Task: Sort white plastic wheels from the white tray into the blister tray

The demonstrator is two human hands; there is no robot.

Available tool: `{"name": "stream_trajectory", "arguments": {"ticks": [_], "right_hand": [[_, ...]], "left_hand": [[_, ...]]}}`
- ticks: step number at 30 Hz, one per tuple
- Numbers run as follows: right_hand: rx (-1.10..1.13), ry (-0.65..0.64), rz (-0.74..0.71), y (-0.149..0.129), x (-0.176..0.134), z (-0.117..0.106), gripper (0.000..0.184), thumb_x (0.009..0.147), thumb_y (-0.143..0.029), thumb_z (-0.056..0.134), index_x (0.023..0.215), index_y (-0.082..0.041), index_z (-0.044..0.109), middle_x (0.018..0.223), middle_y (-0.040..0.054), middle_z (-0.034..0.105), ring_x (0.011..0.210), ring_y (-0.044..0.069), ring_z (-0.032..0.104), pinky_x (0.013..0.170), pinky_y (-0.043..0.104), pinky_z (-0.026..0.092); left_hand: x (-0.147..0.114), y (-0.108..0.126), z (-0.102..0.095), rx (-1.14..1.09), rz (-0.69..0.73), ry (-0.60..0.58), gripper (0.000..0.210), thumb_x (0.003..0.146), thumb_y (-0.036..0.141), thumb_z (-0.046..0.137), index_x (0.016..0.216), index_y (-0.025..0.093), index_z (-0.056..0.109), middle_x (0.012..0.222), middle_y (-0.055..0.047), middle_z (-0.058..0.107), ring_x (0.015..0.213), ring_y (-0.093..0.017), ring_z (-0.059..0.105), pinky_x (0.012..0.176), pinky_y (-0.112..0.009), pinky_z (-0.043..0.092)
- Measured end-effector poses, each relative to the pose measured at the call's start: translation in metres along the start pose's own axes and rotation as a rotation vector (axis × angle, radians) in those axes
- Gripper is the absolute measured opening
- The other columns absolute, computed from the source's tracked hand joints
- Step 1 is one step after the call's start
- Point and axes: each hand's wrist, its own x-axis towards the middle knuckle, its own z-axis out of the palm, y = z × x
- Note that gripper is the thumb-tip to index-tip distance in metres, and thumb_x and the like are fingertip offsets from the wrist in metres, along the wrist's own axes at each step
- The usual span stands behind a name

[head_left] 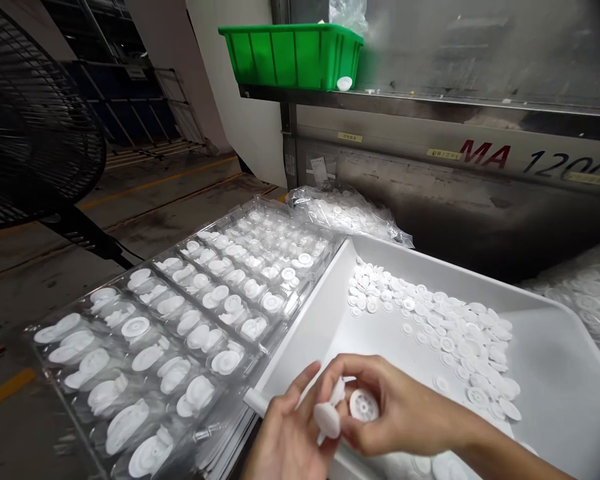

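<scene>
My left hand [290,427] is turned palm up, its fingers loosely curled and cradling a white plastic disc with a short stem [327,420]. My right hand [395,407] reaches over from the right, thumb and fingers closed around a small white plastic wheel [364,405] with holes in its face. Between the fingers of both hands shows another small white piece [338,390], partly hidden. Both hands are held together over the near left corner of a white tray [300,353], where many loose white plastic discs [447,345] are heaped.
Left of the tray lies a clear compartment tray [180,363] filled with white parts. Behind it sits a clear bag of white parts [350,210]. A green bin [293,57] stands on a metal ledge [430,107]. A black fan [35,127] is at far left.
</scene>
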Motion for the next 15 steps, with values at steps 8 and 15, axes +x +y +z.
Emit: {"name": "stream_trajectory", "arguments": {"ticks": [8,15], "right_hand": [[-0.364,0.184,-0.128,-0.014,-0.013,0.006,0.034,0.085,-0.002,0.042,0.106,-0.025,0.057,0.11,0.0022,0.053,0.092,0.012,0.056,0.078,0.025,0.047],[-0.353,0.203,-0.118,-0.022,-0.022,0.0,0.042,0.087,-0.003,0.04,0.12,-0.028,0.044,0.112,0.0014,0.048,0.096,0.012,0.054,0.085,0.026,0.046]], "left_hand": [[0.012,-0.015,0.03,-0.06,-0.043,-0.022,0.025,0.088,0.022,0.044,0.107,0.015,0.059,0.102,-0.009,0.07,0.094,-0.017,0.066,0.086,-0.033,0.053],[0.028,-0.021,0.02,-0.019,0.0,-0.006,0.017,0.083,0.007,0.052,0.077,0.016,0.065,0.077,-0.004,0.071,0.072,-0.014,0.067,0.072,-0.027,0.056]]}}
